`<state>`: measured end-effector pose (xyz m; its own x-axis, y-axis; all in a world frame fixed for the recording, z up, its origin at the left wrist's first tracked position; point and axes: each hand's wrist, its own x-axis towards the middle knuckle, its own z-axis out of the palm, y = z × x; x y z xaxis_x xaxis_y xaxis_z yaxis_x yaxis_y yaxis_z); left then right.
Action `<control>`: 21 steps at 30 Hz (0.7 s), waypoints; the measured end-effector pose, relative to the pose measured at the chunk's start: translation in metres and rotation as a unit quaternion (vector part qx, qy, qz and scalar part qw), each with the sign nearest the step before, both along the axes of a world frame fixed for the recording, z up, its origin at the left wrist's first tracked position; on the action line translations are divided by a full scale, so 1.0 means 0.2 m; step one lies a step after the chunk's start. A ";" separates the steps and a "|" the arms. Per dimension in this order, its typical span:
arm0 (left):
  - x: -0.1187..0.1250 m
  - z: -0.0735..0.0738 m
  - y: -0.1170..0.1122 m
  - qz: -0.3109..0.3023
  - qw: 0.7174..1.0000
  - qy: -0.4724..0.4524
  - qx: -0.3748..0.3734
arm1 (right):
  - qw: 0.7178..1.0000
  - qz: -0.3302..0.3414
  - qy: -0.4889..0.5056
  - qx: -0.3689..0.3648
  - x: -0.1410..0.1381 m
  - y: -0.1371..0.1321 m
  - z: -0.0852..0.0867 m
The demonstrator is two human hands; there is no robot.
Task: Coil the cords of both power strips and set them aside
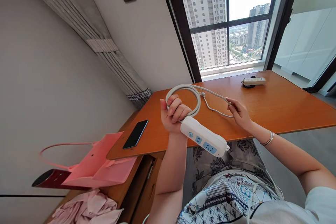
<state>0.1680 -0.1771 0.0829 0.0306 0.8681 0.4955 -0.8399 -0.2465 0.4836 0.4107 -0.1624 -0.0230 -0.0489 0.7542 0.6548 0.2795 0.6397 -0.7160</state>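
Observation:
A white power strip (203,136) with blue socket faces hangs by my left wrist, tilted down to the right. My left hand (175,112) is closed around loops of its white cord (197,103), held above the table's near edge. From the coil the cord runs right to my right hand (239,113), which pinches it between thumb and fingers. Beyond the hand the cord curves back to its plug (202,94), near the coil over the table.
The wooden table (283,101) bears a black phone (135,134) at left and another power strip (253,81) with a black cord at the back right. A pink bag (102,164) and pink cloth (88,208) lie on the lower left. A window stands behind.

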 end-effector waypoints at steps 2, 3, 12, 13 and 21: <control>0.00 0.01 -0.01 0.020 1.000 0.005 -0.006 | 0.995 0.005 -0.092 0.025 0.00 -0.03 0.03; 0.00 0.02 -0.01 0.028 0.999 0.015 -0.011 | 0.989 0.025 -0.144 0.031 0.00 -0.05 0.06; 0.10 -0.10 -0.03 0.058 0.981 0.166 0.082 | 0.920 0.082 -0.383 0.033 -0.02 -0.18 0.25; 0.10 -0.10 -0.03 0.063 0.980 0.158 0.105 | 0.918 0.081 -0.388 0.027 -0.02 -0.18 0.25; 0.08 -0.07 0.01 0.160 0.955 0.153 0.199 | 0.895 -0.035 -0.445 -0.015 -0.01 -0.23 0.22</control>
